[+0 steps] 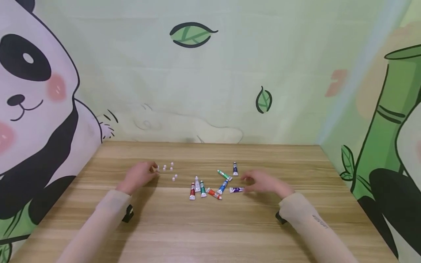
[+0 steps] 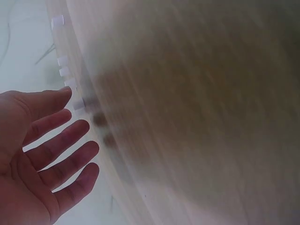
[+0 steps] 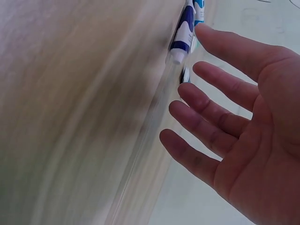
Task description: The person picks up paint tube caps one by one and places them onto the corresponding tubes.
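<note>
My left hand (image 1: pixel 141 174) is at the left of the table, fingers loosely bent, with its fingertips beside several small white cap-like pieces (image 1: pixel 164 168). In the left wrist view, one white piece (image 2: pixel 79 105) shows just past the fingers (image 2: pixel 70 143), and the palm is bare. My right hand (image 1: pixel 261 181) reaches toward a purple paint tube (image 1: pixel 236 190), its fingertips close to the tube's right end. Seen from the right wrist, that purple tube (image 3: pixel 183 35) points its white tip toward the spread fingers (image 3: pixel 206 108); nothing is gripped.
Between the hands lie more paint tubes: red (image 1: pixel 192 191), silver-white (image 1: pixel 197 184), dark green (image 1: pixel 203 189), orange (image 1: pixel 215 193), blue (image 1: pixel 223 186) and light green (image 1: pixel 224 175). A dark blue tube (image 1: pixel 235 169) lies behind the purple one. A printed cloth (image 1: pixel 223 73) hangs behind the wooden table (image 1: pixel 210 230).
</note>
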Motion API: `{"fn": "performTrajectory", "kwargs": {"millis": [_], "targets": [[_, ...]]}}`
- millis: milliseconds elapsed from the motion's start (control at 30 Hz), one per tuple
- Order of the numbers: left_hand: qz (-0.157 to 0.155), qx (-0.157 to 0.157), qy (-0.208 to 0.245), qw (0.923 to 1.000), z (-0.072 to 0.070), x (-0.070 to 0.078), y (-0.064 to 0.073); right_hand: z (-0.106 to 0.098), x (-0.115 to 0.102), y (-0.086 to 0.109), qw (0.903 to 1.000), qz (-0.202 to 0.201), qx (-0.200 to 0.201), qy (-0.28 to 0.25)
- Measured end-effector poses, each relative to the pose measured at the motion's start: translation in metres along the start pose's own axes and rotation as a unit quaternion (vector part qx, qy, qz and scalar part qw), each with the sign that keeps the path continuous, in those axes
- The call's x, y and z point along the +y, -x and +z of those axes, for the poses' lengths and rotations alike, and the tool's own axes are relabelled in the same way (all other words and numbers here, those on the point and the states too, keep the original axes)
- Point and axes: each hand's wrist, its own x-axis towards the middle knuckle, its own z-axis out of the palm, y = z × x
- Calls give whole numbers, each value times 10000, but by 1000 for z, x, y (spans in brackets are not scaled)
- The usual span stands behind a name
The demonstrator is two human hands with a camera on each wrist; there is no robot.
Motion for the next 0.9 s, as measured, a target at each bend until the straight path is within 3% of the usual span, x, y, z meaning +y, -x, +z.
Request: {"fn": "performTrajectory", "kwargs": {"millis": [200,400,600,900], "targets": [[1,-144,87,9999,8,-2,-8,6,-5,-5,9996,170,-205,24],[30,-88,131,9999,10,-2,-13,7,-13,-12,9994,136,-320,29],[181,-32,70,9998,13,-2,-12,12,-15,-16,9986,22,-528,46],[147,-13,89,9999,11,1,-15,12,-17,-19,9977,310,-574,-195]]}}
